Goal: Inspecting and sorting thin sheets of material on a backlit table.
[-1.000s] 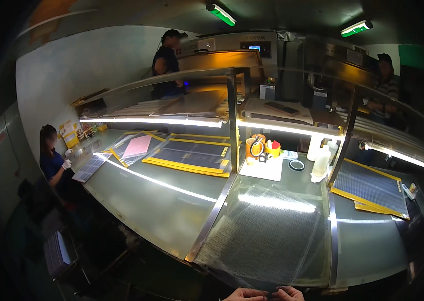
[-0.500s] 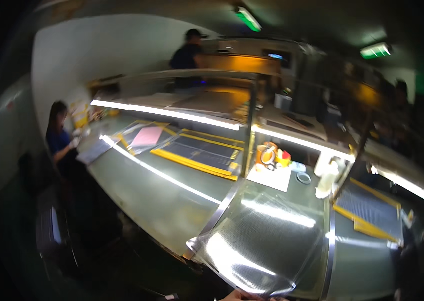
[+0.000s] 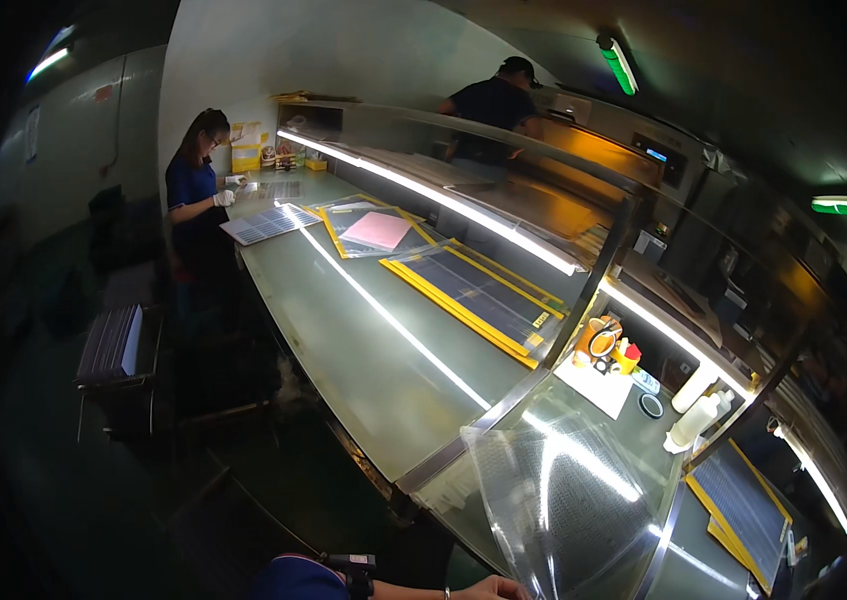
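A large transparent film sheet [image 3: 568,490] with a fine grid pattern lies over the near right part of the grey-green worktop, catching bright light streaks. At the bottom edge of the view is my left hand [image 3: 491,590], its fingers closed at the sheet's left border. The picture's edge cuts off part of those fingers. My left arm, in a blue sleeve with a dark band at the wrist side, comes in from the lower left. My right hand is out of view.
Yellow-edged dark screens [image 3: 478,300] and a pink sheet [image 3: 376,231] lie farther along the worktop [image 3: 363,370]. Tape rolls [image 3: 600,340] and white bottles [image 3: 693,422] stand under the lit shelf. A gloved co-worker [image 3: 198,190] works at the far left; another person [image 3: 493,105] stands behind the shelf.
My view has swung left and the scene has shifted right in it. My left forearm and sleeve have come into view. The film sheet's left edge hangs differently, with altered reflections.
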### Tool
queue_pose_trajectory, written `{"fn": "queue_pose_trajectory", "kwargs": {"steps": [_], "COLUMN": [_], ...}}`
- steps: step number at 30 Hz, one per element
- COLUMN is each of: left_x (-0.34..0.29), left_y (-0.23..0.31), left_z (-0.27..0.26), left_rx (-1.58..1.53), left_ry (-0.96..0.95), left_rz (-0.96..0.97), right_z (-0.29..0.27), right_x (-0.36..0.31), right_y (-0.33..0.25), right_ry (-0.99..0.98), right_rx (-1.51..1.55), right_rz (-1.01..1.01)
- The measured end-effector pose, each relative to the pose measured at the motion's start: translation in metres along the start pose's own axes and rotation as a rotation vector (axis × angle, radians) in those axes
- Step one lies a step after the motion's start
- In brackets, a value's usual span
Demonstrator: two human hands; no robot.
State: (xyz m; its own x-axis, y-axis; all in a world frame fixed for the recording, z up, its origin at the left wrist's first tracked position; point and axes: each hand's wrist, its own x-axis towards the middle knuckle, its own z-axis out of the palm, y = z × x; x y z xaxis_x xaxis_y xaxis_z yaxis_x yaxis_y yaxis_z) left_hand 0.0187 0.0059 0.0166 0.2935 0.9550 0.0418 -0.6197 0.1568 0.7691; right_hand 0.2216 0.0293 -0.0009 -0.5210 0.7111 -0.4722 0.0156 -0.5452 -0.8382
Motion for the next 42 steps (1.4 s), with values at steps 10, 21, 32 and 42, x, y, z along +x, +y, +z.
{"fn": "queue_pose_trajectory", "kwargs": {"steps": [10, 21, 32, 42], "left_x": [0.001, -0.004, -0.018, -0.016], "left_y": [-0.013, -0.010, -0.002, -0.021], "left_z": [-0.008, -0.010, -0.007, -0.017], "left_rx": [-0.028, -0.124, 0.204, 0.309], "left_ry": [0.001, 0.145, 0.029, 0.122], "left_rz": [-0.008, -0.116, -0.016, 0.080], "right_z": [-0.005, 0.033, 0.028, 0.038], "right_x": [0.003, -0.003, 0.010, 0.002], "right_y": [-0.001, -0.014, -0.019, -0.024], "right_ry": [-0.163, -0.048, -0.252, -0.056], "right_rx": [0.270, 0.354, 0.535, 0.496], "right_rz": [0.173, 0.068, -0.177, -0.131]}}
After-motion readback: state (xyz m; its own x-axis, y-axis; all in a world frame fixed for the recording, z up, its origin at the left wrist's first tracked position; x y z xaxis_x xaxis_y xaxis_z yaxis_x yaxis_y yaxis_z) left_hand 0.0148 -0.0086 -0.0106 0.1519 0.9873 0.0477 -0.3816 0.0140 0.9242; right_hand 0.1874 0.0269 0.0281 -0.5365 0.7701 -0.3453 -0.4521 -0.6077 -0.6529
